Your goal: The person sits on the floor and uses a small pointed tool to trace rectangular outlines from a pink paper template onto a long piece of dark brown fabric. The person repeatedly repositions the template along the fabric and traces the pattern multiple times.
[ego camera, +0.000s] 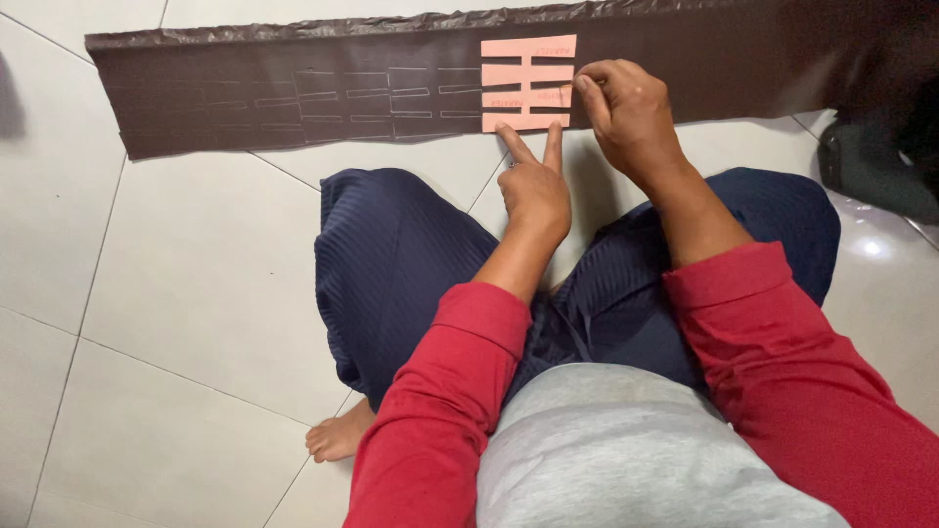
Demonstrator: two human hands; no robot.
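Pink template on dark sheet
Left hand (536, 191) presses two spread fingers on the pink template (527, 83); right hand (626, 112), fingers curled narrow, pinches its edge over the dark sheet (293, 93).

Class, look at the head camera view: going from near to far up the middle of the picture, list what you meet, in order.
Grey shirt → dark blue trousers → left hand with two fingers spread → pink comb-shaped template lying on the long dark brown strip → white floor tiles beyond.
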